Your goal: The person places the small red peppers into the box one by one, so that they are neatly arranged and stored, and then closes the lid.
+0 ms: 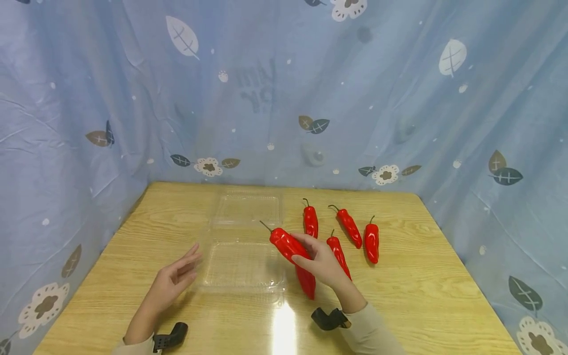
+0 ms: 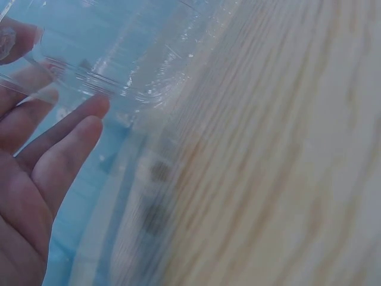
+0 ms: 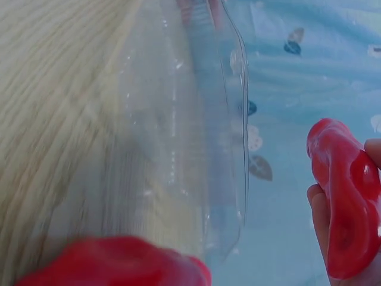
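My right hand (image 1: 320,261) grips a red chili pepper (image 1: 286,242) with a thin dark stem, thumb on the near side, fingers on the far side. It is held over the right edge of a clear plastic container (image 1: 245,241) with its lid folded open. Another red pepper (image 1: 306,284) lies beneath that hand, beside the container. In the right wrist view the held pepper (image 3: 348,202) sits between thumb and fingers. My left hand (image 1: 170,281) holds nothing; its loosely extended fingers are at the container's left edge, overlapping the clear plastic (image 2: 89,74) in the left wrist view.
Several more red peppers lie right of the container: one behind the right hand (image 1: 310,219), one slanted (image 1: 349,228), one at the far right (image 1: 371,242) and one partly hidden (image 1: 338,252). A blue patterned curtain (image 1: 266,98) surrounds the wooden table (image 1: 421,296).
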`<state>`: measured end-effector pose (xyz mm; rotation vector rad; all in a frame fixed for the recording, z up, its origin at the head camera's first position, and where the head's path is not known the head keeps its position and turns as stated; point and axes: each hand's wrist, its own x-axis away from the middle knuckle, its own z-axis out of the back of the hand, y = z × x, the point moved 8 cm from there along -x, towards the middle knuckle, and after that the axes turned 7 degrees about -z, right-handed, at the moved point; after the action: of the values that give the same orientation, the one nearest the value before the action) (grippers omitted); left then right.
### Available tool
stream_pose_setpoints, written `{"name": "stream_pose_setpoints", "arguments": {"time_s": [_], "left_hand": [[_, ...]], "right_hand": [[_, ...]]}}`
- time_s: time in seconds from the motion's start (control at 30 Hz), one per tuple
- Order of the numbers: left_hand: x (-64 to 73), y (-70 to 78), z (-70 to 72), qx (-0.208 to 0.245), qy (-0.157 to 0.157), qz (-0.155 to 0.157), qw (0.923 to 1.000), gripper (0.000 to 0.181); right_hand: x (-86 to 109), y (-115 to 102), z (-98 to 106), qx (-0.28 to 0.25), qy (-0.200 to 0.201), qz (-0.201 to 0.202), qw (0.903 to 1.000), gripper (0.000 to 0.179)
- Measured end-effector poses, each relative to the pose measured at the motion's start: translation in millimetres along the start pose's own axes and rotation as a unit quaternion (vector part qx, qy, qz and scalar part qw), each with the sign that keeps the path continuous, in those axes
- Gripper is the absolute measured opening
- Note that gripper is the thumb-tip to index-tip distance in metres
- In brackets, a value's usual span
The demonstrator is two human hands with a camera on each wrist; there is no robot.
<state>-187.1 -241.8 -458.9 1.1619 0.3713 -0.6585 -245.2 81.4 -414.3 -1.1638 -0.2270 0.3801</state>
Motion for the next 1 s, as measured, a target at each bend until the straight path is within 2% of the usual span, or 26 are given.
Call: {"name": "stream_pose_setpoints", "arguments": {"time_s": [0.3,0.5,0.77,1.0], "left_hand": [[0.5,-1.5,0.0,0.007,0.000,0.003,1.0000,0.041],[1.3,-0.3,0.5,0.001,0.000,-0.004,1.0000,0.041],[1.3,-1.4,0.4,0.003,0.007,0.019,0.9998,0.040],[0.8,-1.3,-1.0,0.012,0.009,0.023,0.9996,0.039]], "right_hand": [[-13.4,-9,-21,-0.003,-0.018,0.011,0.9998,0.050],[-20.8,-10,-39,-0.012,-0.039,-0.002,0.9992,0.051],[-28.0,-12,-63,-0.009,-0.065,0.001,0.9979,0.049],[-29.5,-12,-79,-0.003,-0.077,0.005,0.9970,0.047]]}}
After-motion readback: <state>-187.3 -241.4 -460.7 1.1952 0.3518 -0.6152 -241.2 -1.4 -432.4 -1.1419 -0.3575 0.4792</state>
